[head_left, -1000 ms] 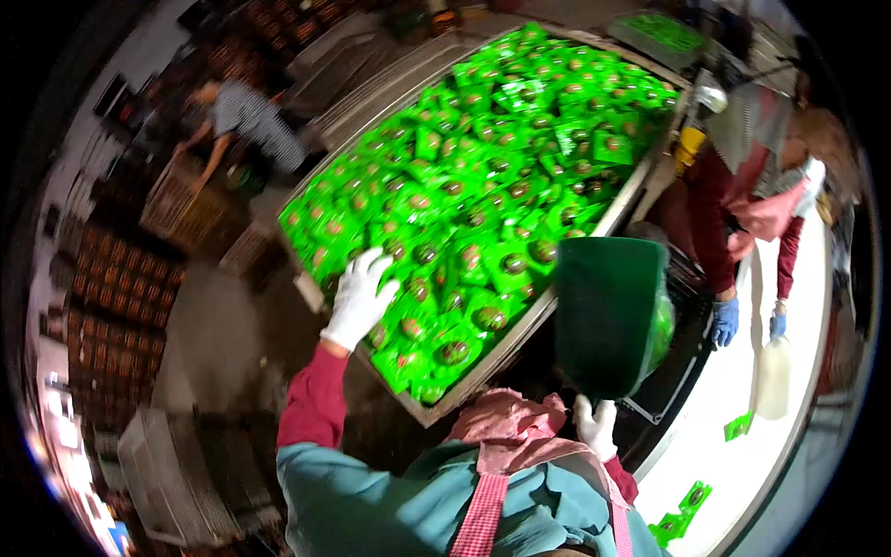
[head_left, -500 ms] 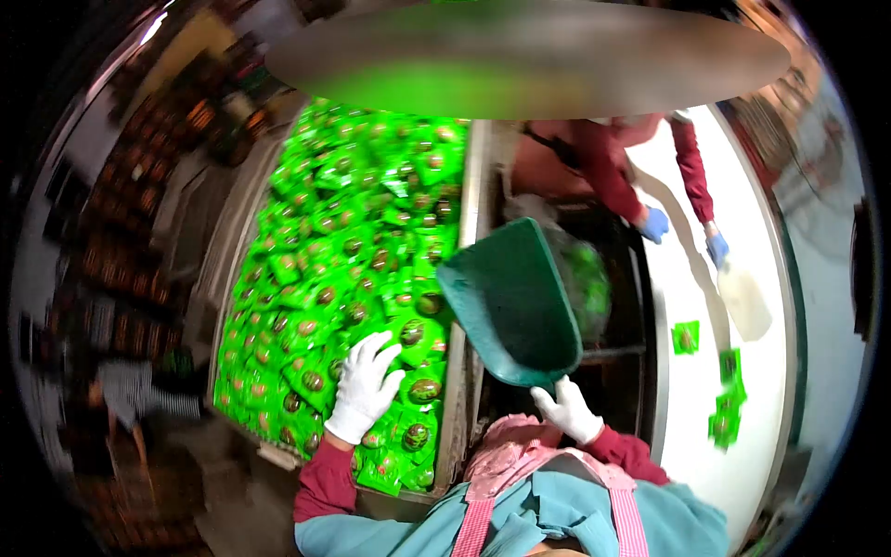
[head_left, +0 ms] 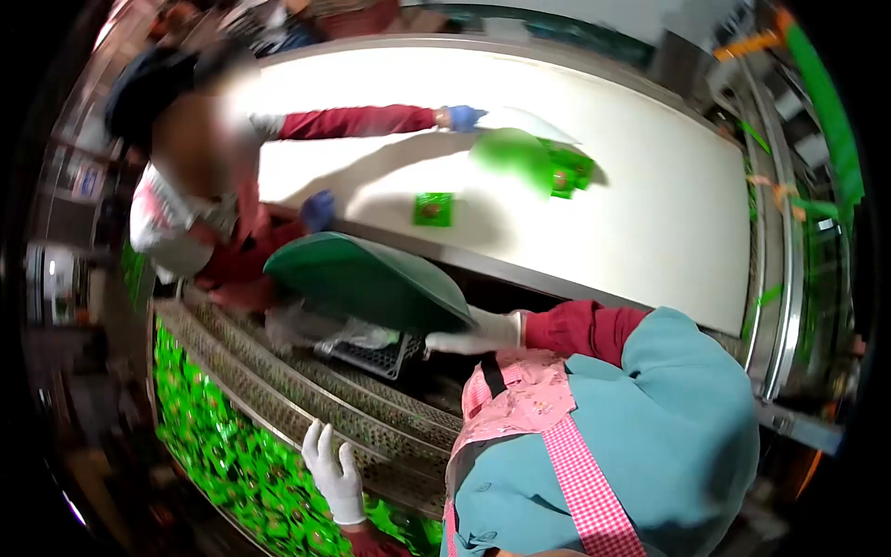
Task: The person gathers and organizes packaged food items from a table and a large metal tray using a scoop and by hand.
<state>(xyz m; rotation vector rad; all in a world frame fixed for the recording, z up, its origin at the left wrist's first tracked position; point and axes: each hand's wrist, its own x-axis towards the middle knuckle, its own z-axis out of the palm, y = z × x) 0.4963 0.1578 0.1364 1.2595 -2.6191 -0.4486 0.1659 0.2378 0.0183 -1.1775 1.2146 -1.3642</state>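
Observation:
My right hand [head_left: 478,334], in a white glove, is closed at the near end of a large green scoop [head_left: 362,274]. The scoop is tilted over the gap between the white table and the bin. My left hand [head_left: 336,473], also white-gloved, has its fingers apart and holds nothing. It hovers by the perforated metal rim [head_left: 306,422] of the bin, near the many green packets [head_left: 209,422] lying inside.
Across from me a co-worker's blue-gloved hand [head_left: 459,118] holds a white flat piece [head_left: 529,123] on the white table [head_left: 650,223]. Their other hand [head_left: 318,211] is beside the scoop. A single green packet [head_left: 432,210] and a small cluster [head_left: 571,170] lie there. A black crate [head_left: 371,357] sits below the scoop.
The view has swung right toward the white table. My right hand has raised and tilted the scoop. My left hand has come away from the packets. The co-worker's arm reaches farther along the table.

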